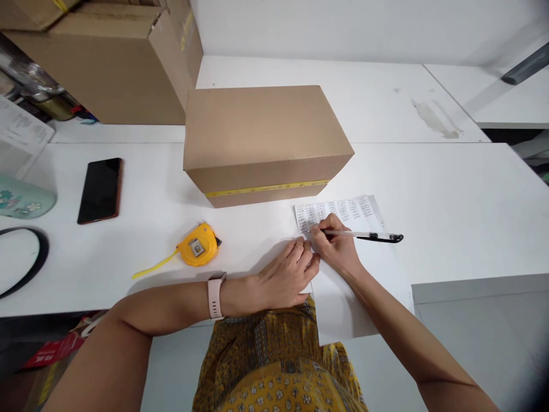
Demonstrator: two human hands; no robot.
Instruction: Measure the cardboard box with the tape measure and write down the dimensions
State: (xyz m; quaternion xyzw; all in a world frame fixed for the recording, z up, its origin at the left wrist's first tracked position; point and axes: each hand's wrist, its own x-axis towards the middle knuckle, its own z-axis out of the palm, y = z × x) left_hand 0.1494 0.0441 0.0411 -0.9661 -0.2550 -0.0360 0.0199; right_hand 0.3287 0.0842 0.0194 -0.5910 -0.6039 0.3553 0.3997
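My right hand (337, 246) is closed round a pen (364, 235) with a clear barrel and black cap, its tip on the paper (347, 303). Several columns of small handwriting fill the sheet's top part, while its lower end hangs over the table's front edge. Against the left edge of this sheet lies my left hand (287, 274), palm down, holding nothing, a pink watch on its wrist. Just behind the sheet stands a closed cardboard box (266, 129) with yellow tape along its side. A yellow tape measure (199, 246), its blade slightly pulled out, lies to the left.
A dark phone (100, 190) lies on the white table (450, 217) at the left. Near it are a light green cup (28, 197) and a black ring-shaped object (40, 257). Larger cardboard boxes (111, 63) stand at the back left.
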